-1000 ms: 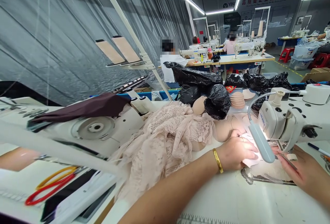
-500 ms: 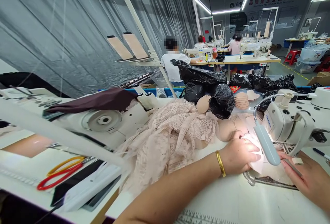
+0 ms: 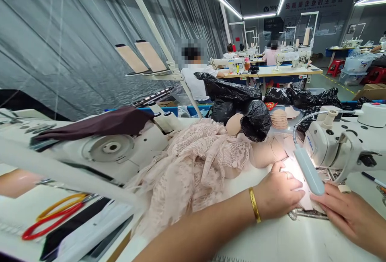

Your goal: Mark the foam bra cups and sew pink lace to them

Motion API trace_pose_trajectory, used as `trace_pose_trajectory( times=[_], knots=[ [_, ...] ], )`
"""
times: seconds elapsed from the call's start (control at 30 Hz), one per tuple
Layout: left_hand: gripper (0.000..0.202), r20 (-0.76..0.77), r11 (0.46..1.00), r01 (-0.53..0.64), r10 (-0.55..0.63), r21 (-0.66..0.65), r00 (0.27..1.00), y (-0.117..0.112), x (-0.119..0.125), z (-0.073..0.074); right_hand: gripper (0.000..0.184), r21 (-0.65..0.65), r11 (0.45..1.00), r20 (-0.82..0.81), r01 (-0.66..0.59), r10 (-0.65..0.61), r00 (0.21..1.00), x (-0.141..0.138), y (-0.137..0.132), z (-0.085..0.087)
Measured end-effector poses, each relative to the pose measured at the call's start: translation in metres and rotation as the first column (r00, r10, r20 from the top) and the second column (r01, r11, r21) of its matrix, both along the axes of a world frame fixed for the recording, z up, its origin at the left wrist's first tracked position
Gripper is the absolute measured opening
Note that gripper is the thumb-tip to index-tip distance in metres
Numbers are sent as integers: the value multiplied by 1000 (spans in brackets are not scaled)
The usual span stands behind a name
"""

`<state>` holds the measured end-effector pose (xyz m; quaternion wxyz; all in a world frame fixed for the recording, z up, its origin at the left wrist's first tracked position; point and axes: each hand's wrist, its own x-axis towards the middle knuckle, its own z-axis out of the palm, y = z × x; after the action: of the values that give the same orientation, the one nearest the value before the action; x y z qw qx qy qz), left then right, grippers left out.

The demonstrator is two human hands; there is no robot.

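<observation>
My left hand (image 3: 279,191), with a gold bangle at the wrist, has its fingers closed on a pale pink fabric piece (image 3: 306,201) under the sewing machine's lamp (image 3: 309,169). My right hand (image 3: 346,209) is at the right edge of that piece, thumb and fingers pinched together on it. The lamp hides part of the right fingertips and the needle area. The white sewing machine (image 3: 328,141) stands just behind both hands. Beige lace fabric (image 3: 193,165) lies heaped to the left, and moulded beige cups (image 3: 267,151) lie beyond my left hand.
Red and yellow-handled scissors (image 3: 54,217) lie at the left. Another machine (image 3: 111,147) there has dark cloth (image 3: 102,123) on it. Black plastic bags (image 3: 256,119) and stacked cups (image 3: 279,119) are behind. A thread stand pole (image 3: 157,32) rises at left; a co-worker (image 3: 196,81) sits ahead.
My right hand has moved left, up to the fabric; the grey metal thing seen in it earlier no longer shows. My left hand has shifted slightly on the fabric. The view has turned slightly right.
</observation>
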<state>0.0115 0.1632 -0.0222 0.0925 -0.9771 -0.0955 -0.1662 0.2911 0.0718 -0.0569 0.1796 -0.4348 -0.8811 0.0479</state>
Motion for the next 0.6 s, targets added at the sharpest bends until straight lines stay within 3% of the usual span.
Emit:
trace_pose_trajectory(
  times=[0.13, 0.33, 0.6],
  knots=[
    [17, -13, 999, 24, -25, -25, 1000, -7, -2, 3, 29, -94, 995, 19, 8, -6, 1000, -8, -2, 9],
    [18, 29, 999, 30, -29, -14, 999, -14, -1, -1, 29, -86, 996, -12, 32, -33, 999, -11, -1, 5],
    [19, -19, 999, -31, 31, 35, 999, 2, 6, -5, 40, -16, 986, -42, 164, -165, 985, -14, 6, -2]
  ],
)
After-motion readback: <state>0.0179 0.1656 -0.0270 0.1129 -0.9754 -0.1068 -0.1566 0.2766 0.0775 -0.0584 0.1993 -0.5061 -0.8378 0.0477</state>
